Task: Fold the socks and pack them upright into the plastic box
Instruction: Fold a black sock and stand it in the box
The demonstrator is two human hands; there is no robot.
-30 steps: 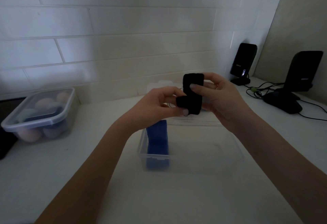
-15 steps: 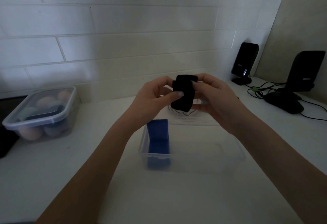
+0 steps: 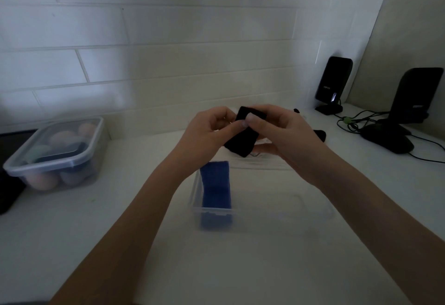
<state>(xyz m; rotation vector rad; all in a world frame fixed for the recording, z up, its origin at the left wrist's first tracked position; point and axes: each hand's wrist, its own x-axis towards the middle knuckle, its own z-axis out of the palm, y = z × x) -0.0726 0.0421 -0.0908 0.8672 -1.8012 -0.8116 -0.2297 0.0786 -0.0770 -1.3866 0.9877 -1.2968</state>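
Folding in progress: black sock (image 3: 242, 137), second item of the lot, held in the air above the far edge of the plastic box (image 3: 313, 211).

Item 1, black sock: compact dark bundle, tilted, upper end far, lower end near. Fold looks nearly finished; whether it is fully tucked cannot be told in the dim light.

Item 2, left hand (image 3: 207, 133): fingers curled, thumb and forefinger pinching the sock's left upper edge. Partly closed, not clenched.

Item 3, right hand (image 3: 286, 133): thumb pressed on the sock's upper face, remaining fingers cupped beneath and behind it. Closed around the bundle from the right.

Item 4, plastic box: clear, open-topped, on the white counter (image 3: 120, 244), near the person. Contains one blue sock (image 3: 215, 184), folded and standing upright against the left wall. Space to its right is free.

Item 5, further dark fabric (image 3: 320, 134): just right of the right hand, on the counter; possibly another sock, uncertain.

Item 6, lidded container (image 3: 55, 153): far left, holding rounded pale objects; not involved.

Item 7, two black speakers (image 3: 333, 83) with cables: far right; not involved.

Next move, as judged: keep the bundle pinched so it does not spring open, lower it into the box, and stand it on edge just beside the blue sock.
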